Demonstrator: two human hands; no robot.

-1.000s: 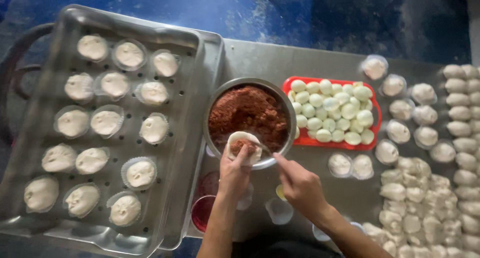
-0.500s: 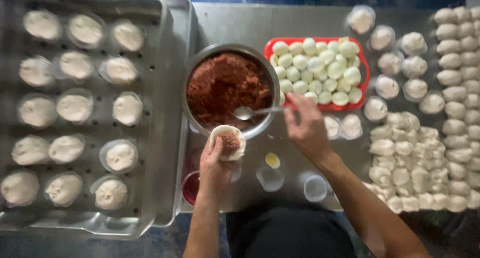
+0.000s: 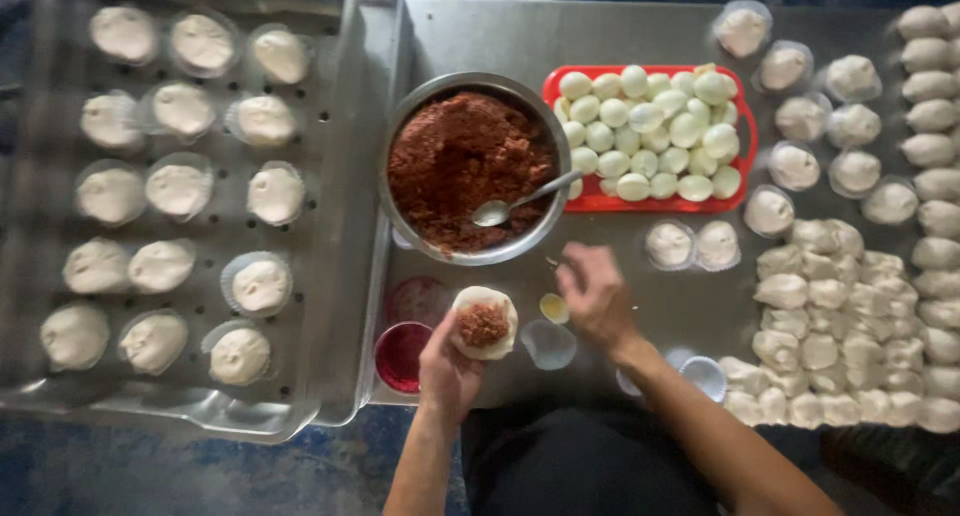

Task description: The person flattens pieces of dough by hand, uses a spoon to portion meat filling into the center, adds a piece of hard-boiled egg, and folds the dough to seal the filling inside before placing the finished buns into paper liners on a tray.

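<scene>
Spoon [image 3: 520, 204] released — left hand [image 3: 447, 361] cups soft filled dough [image 3: 484, 322].

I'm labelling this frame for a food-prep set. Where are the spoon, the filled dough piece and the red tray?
spoon [image 3: 492, 213], head view, on its bowl, resting in the brown filling.
filled dough piece [image 3: 484, 323], head view, on the filling at its middle, held in the left hand.
red tray [image 3: 600, 203], head view, on its front rim.

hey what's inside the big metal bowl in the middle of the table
The metal bowl is heaped with reddish-brown minced filling, and a spoon rests in it, handle over the rim. The bowl's bottom is covered by the filling.
</scene>
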